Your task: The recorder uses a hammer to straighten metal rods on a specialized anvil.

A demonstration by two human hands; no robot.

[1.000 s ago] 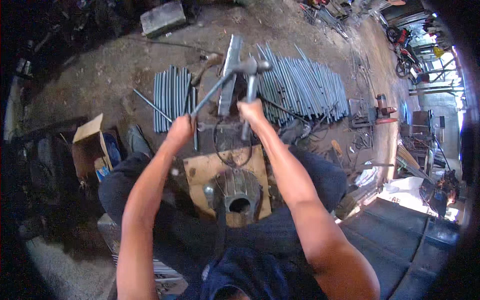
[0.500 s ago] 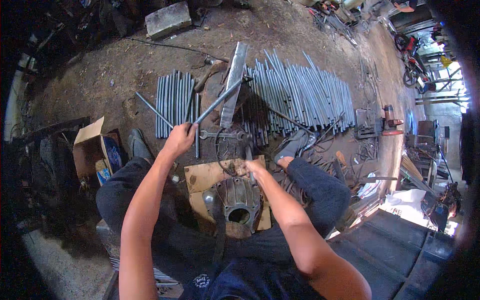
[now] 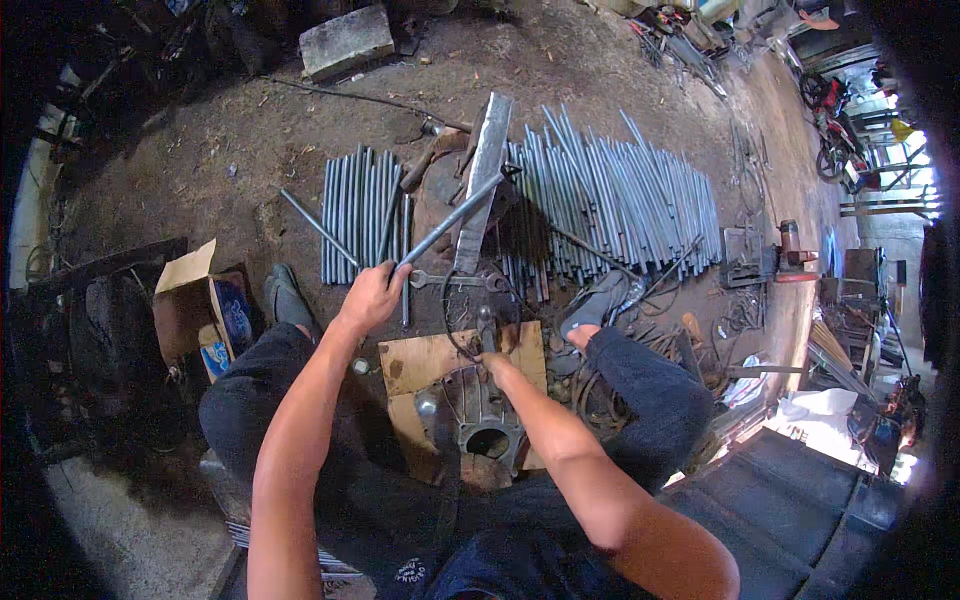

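My left hand (image 3: 372,298) is closed around the near end of a grey metal rod (image 3: 440,232). The rod slants up to the right, its far end against the long, flat-faced steel bar (image 3: 482,190). My right hand (image 3: 490,368) grips what looks like a hammer (image 3: 487,322), partly blurred, just nearer to me than the steel bar. An open-ended wrench (image 3: 450,281) lies between my hands. Below the right hand a grey cast-metal housing (image 3: 490,428) with a round opening sits on a sheet of cardboard (image 3: 400,365).
Many rods lie in a small row (image 3: 345,215) at left and a large pile (image 3: 640,200) at right. An open cardboard box (image 3: 185,290) stands by my left foot. A concrete block (image 3: 347,42) lies at the back. A cable (image 3: 590,247) crosses the rods near my right foot.
My right hand with the hammer has come down and slightly left, closer to the housing. The left hand keeps the rod on the steel bar. The whole view has shifted slightly.
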